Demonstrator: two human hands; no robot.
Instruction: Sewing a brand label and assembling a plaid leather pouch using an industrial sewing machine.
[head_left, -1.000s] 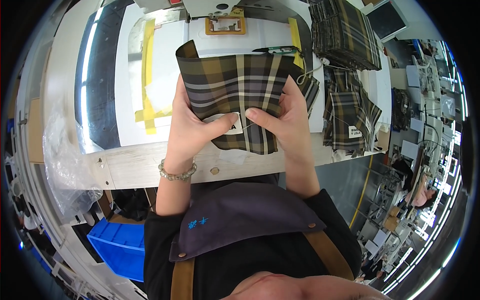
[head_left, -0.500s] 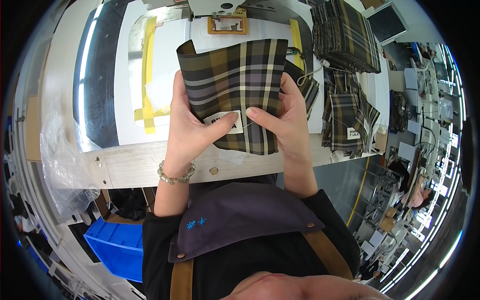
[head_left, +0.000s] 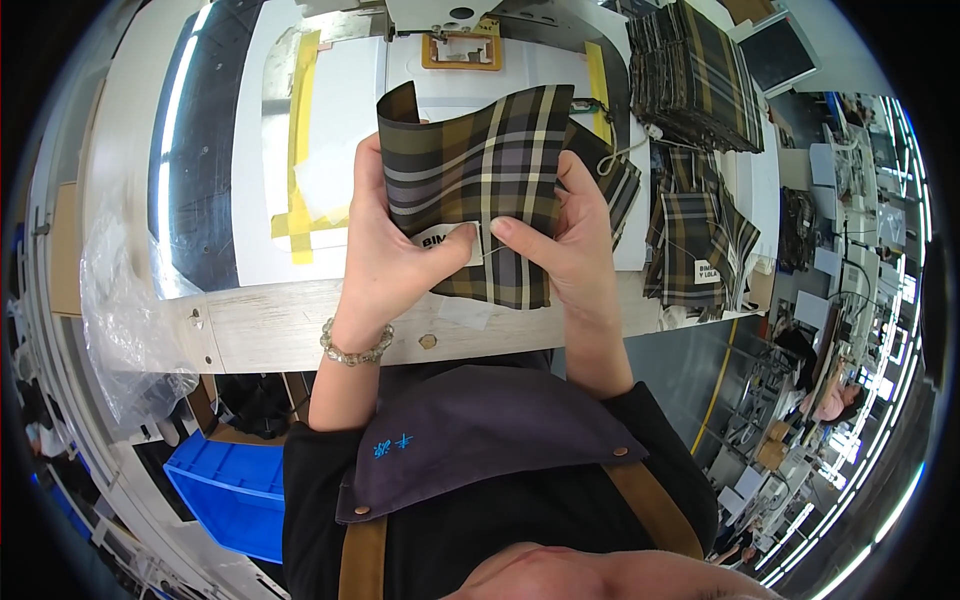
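A dark plaid fabric panel, striped in brown, grey and cream, is held up over the table's front edge. My left hand grips its left side, with the thumb pressed on a white label near the lower edge. On the right side my right hand holds the panel, its thumb lying just beside the label. The other fingers of both hands are mostly hidden behind the cloth. The panel's upper left corner curls over, and its upper edge bends in a wave.
Behind the panel is a sewing machine head with an orange frame. Yellow tape marks the white work surface. At the right stand a tall stack of plaid panels and a labelled pile. A blue bin is at lower left.
The panel has narrowed between my hands as the left hand moved slightly right. Its upper left corner curls more, and its upper edge dips more deeply.
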